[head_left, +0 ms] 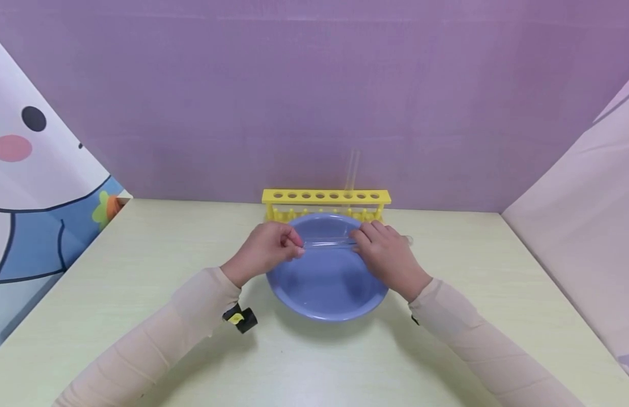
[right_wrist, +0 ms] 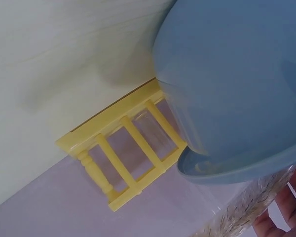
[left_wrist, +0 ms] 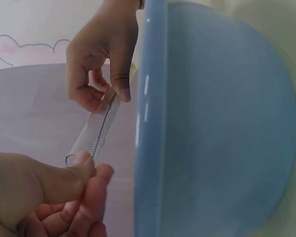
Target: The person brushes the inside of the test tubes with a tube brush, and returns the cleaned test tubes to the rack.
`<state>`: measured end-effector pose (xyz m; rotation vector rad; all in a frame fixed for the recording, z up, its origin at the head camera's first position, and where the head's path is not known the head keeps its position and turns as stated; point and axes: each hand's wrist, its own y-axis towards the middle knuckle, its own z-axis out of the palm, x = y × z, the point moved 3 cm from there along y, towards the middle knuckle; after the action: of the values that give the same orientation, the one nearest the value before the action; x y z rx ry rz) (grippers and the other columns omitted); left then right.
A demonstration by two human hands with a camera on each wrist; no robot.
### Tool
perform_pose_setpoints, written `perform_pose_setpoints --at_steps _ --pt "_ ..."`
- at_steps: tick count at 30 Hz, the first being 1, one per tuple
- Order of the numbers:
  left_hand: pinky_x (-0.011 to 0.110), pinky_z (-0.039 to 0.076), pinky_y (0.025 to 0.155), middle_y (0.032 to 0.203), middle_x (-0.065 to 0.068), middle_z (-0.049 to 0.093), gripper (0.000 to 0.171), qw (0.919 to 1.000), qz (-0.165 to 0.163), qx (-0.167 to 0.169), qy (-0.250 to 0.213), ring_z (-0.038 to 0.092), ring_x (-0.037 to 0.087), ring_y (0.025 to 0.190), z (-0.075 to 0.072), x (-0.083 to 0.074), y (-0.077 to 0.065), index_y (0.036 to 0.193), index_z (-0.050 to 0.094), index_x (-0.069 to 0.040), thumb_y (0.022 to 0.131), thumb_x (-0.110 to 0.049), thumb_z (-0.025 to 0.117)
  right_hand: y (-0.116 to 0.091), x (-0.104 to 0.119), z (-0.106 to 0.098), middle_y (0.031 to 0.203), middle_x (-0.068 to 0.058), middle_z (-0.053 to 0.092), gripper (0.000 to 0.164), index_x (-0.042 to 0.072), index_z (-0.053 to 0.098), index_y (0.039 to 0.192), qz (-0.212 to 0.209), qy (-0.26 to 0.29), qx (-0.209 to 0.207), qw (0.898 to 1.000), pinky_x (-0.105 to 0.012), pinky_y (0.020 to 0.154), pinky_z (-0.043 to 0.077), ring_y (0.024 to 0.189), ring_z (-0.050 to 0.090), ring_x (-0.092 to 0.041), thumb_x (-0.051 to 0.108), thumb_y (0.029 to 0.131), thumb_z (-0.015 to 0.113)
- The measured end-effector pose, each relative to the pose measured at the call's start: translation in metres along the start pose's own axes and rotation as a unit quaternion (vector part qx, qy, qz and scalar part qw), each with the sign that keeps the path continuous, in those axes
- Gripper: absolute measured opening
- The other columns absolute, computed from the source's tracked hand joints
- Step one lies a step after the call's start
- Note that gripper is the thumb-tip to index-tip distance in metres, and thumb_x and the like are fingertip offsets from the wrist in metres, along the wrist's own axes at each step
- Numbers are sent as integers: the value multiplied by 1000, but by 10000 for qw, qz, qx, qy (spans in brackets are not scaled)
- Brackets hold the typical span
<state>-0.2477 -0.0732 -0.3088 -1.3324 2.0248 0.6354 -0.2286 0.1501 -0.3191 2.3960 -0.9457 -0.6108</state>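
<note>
A clear test tube (head_left: 327,245) lies nearly level above the blue basin (head_left: 327,314). My right hand (head_left: 388,251) grips the tube, fingers curled around it. Inside it runs the twisted wire of a test tube brush (left_wrist: 99,129); its bristles show through the glass at the far end in the right wrist view, beside my right fingers (right_wrist: 288,205). My left hand (head_left: 268,249) pinches the brush's wire between thumb and fingertips, right at the tube's open mouth. The hand's other fingers are curled in.
Behind the basin stands a yellow test tube rack (head_left: 324,196), partly hidden by its rim. Another clear test tube (head_left: 352,169) stands upright in one of the rack's holes. A purple backdrop (head_left: 314,102) rises behind the pale wooden table (head_left: 192,226).
</note>
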Motion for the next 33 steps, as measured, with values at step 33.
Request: perform_pose_setpoints --at_steps 33 --pt "33 54 70 80 4 72 12 9968 -81 160 -784 68 19 73 -2 -1 6 94 74 -7 84 -13 71 -1 -2 -1 85 -10 56 19 3 57 91 -52 -266 75 9996 -35 60 45 76 50 -26 6 80 72"
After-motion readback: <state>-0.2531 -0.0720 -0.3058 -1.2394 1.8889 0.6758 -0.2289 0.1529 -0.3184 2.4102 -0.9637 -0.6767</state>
